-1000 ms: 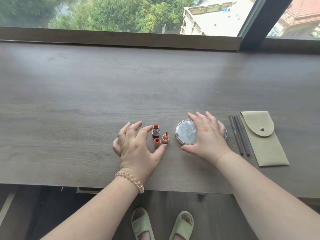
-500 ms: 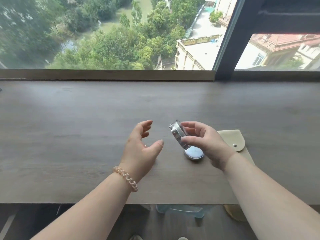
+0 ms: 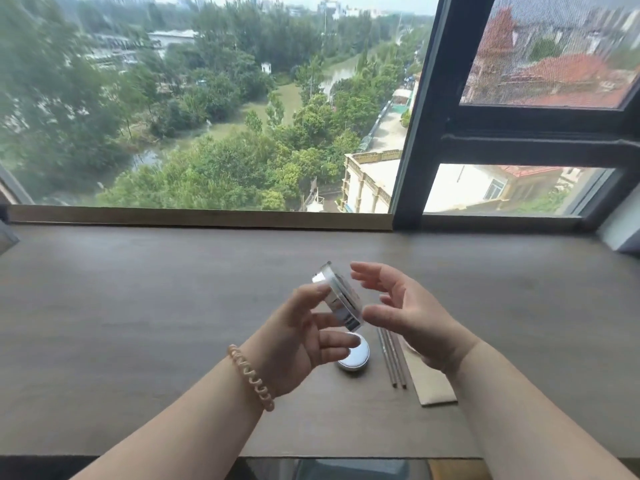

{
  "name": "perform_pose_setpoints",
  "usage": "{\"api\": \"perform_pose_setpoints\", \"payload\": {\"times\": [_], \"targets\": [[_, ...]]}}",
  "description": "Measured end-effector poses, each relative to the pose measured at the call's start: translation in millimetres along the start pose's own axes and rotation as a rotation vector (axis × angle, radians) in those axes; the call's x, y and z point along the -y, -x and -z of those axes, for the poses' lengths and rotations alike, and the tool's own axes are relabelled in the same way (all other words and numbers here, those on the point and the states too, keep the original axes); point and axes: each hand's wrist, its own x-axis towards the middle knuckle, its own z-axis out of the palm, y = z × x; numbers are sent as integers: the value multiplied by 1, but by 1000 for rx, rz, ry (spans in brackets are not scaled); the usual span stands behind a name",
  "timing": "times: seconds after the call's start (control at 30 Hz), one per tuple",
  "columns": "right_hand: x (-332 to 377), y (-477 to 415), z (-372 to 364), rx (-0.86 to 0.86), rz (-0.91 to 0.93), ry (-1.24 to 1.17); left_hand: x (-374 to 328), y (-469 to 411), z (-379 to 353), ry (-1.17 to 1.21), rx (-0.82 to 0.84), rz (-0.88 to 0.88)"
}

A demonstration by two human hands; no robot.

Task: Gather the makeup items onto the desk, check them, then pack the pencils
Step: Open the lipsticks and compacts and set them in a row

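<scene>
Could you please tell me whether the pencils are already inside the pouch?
Not yet: the pencils lie bare on the desk, beside the beige pouch.

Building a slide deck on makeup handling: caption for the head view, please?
Left hand lifts a round compact above the desk; open right hand beside it.

You have one head-worn view, looking forward and slightly down from close above the desk (image 3: 138, 306) toward the window (image 3: 207, 98) straight ahead.
</scene>
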Motion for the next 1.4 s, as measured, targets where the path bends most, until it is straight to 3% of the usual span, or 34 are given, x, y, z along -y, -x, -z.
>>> {"api": "perform_pose_setpoints", "payload": {"times": [0.2,0.3,0.47,0.6,0.93,1.17,1.4], "targets": [[19,4,7,159,56,-23,5,8,-13,48,130,106],[20,1,-1,104,46,-126,8,8,-13,64,83,98],[12,-10,-17,0,-17,-186,7,8,0,115,6,-164],[11,-19,-36,-23,-56,-191,4,8,10,134,-53,-237],[8,-28,-64,-40,-41,-158,3,8,37,221,-10,-257],[-1,-22,-73,-202,7,-57,9,7,41,284,97,-240],[1,-20,-72,-204,24,-264,13,7,44,328,208,-196]]}}
